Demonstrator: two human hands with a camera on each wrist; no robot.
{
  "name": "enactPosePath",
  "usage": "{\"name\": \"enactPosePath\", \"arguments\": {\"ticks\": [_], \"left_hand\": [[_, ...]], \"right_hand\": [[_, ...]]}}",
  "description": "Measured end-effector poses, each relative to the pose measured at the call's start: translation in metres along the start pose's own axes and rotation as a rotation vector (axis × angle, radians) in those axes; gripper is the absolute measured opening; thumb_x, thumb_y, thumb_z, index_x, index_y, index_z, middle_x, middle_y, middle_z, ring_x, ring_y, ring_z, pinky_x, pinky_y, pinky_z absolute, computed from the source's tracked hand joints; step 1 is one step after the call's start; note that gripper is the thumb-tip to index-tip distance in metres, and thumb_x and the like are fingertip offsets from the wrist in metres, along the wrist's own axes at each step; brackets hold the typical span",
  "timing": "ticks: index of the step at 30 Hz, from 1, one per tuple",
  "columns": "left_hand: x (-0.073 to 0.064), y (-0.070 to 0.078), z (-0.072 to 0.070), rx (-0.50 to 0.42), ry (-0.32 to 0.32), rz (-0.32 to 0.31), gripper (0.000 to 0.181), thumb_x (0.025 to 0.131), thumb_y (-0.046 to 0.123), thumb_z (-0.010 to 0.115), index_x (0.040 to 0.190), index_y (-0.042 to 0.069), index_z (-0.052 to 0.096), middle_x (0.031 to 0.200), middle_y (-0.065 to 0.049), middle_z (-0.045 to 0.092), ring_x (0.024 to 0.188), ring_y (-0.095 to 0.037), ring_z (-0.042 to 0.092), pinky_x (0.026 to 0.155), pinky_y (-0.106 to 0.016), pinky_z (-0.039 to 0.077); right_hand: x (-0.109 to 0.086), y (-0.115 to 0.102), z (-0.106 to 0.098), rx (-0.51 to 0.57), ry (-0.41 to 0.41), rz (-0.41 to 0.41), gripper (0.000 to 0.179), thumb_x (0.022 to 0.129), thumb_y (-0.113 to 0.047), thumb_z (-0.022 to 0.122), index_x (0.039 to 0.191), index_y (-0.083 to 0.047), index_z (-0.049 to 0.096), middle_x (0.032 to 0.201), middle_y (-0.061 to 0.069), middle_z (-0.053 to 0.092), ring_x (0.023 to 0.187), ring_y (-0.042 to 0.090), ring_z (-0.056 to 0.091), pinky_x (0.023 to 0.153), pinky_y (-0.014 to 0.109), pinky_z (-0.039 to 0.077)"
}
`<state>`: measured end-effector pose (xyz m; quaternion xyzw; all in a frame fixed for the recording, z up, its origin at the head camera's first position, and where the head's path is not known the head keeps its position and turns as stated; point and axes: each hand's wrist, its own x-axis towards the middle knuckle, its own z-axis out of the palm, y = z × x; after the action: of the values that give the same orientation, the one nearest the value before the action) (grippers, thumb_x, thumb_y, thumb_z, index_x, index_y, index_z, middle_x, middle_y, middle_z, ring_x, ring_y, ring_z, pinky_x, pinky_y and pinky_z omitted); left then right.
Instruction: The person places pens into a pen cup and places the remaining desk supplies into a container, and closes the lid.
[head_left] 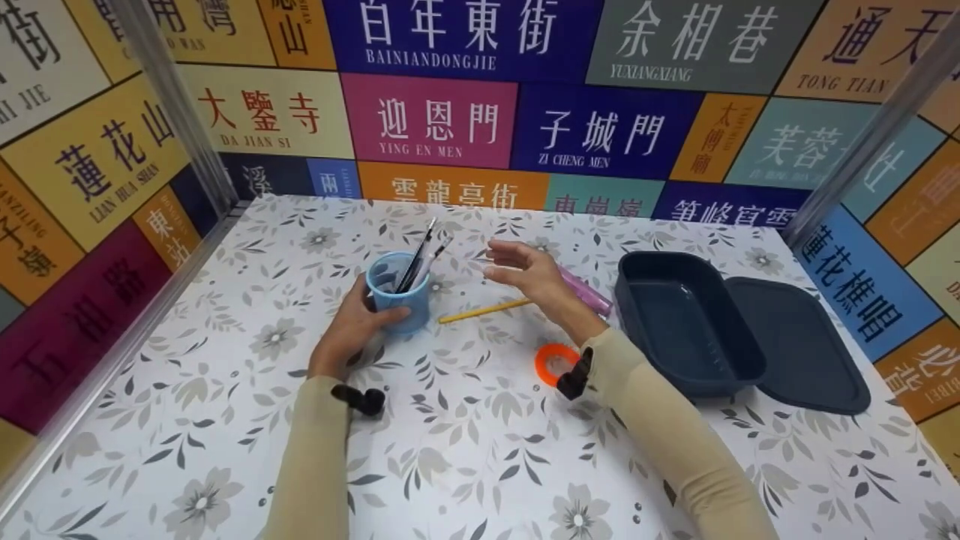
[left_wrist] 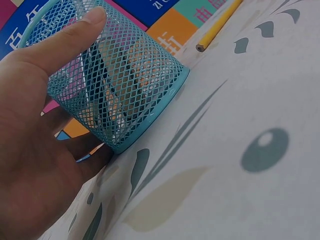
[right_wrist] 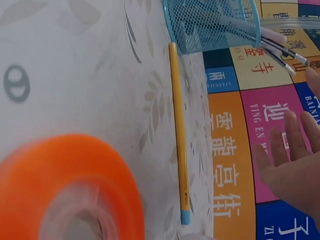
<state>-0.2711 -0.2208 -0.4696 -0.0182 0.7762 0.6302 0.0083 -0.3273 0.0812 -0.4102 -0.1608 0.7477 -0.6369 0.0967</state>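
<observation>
In the head view my left hand (head_left: 351, 330) grips a light blue mesh pen cup (head_left: 412, 304) from its left side, thumb across the front. The left wrist view shows the thumb over the mesh (left_wrist: 135, 65) and fingers behind it, with the cup's base close to the tabletop. Several slim pens or brushes (head_left: 418, 259) lean out of the cup towards the right. My right hand (head_left: 536, 277) is raised right of the cup, fingers extended and holding nothing. A yellow pencil (head_left: 480, 310) with a blue end (right_wrist: 185, 217) lies between cup and right forearm.
An orange-rimmed tape roll (head_left: 546, 364) lies by the right wrist. Behind the right hand is a pink cylindrical object (head_left: 589, 292), partly hidden. A dark blue open box (head_left: 679, 322) stands at the right, its flat lid (head_left: 810, 349) beside it. Printed panels (head_left: 435, 120) enclose the floral table.
</observation>
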Motion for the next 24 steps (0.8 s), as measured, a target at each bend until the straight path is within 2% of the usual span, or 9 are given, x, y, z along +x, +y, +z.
{"name": "enactPosePath", "arguments": {"ticks": [6,11,16,19,24], "left_hand": [[0.000,0.001,0.000,-0.009,0.000,-0.017,0.101,0.074,0.029,0.089,0.155,0.026,0.031,0.158,-0.002,0.041,0.150,-0.024,0.034,0.128,-0.043,0.023],[0.002,0.000,0.000,-0.012,-0.001,-0.012,0.102,0.073,0.029,0.090,0.155,0.025,0.030,0.158,-0.002,0.041,0.150,-0.024,0.033,0.128,-0.043,0.022],[0.002,0.000,0.000,-0.002,0.000,-0.015,0.100,0.074,0.029,0.089,0.155,0.025,0.030,0.158,-0.002,0.041,0.150,-0.024,0.033,0.128,-0.043,0.022],[0.001,0.000,0.000,-0.001,-0.001,-0.015,0.100,0.074,0.029,0.089,0.155,0.026,0.031,0.158,-0.002,0.041,0.150,-0.024,0.033,0.128,-0.044,0.022],[0.001,0.000,0.000,-0.010,-0.002,-0.015,0.101,0.074,0.029,0.089,0.155,0.026,0.030,0.158,-0.002,0.041,0.150,-0.025,0.033,0.128,-0.044,0.023]], "right_hand": [[0.004,0.005,-0.022,-0.103,-0.135,0.047,0.060,0.088,-0.019,0.077,0.144,-0.018,0.054,0.145,0.008,0.056,0.137,0.031,0.050,0.113,0.045,0.047],[0.007,0.011,-0.037,-0.258,-0.249,0.026,0.068,0.088,-0.019,0.078,0.148,-0.022,0.048,0.148,0.015,0.052,0.137,0.033,0.049,0.112,0.048,0.047],[0.010,0.016,-0.047,-0.352,-0.273,0.051,0.063,0.087,-0.016,0.078,0.145,-0.022,0.052,0.147,0.012,0.053,0.135,0.033,0.051,0.109,0.048,0.050],[0.013,0.019,-0.051,-0.377,-0.285,0.067,0.059,0.088,-0.011,0.076,0.142,-0.018,0.054,0.147,0.011,0.052,0.135,0.034,0.050,0.107,0.048,0.051],[0.016,0.022,-0.056,-0.409,-0.304,0.101,0.062,0.088,-0.004,0.075,0.145,-0.012,0.051,0.149,0.010,0.050,0.135,0.035,0.050,0.106,0.049,0.052]]}}
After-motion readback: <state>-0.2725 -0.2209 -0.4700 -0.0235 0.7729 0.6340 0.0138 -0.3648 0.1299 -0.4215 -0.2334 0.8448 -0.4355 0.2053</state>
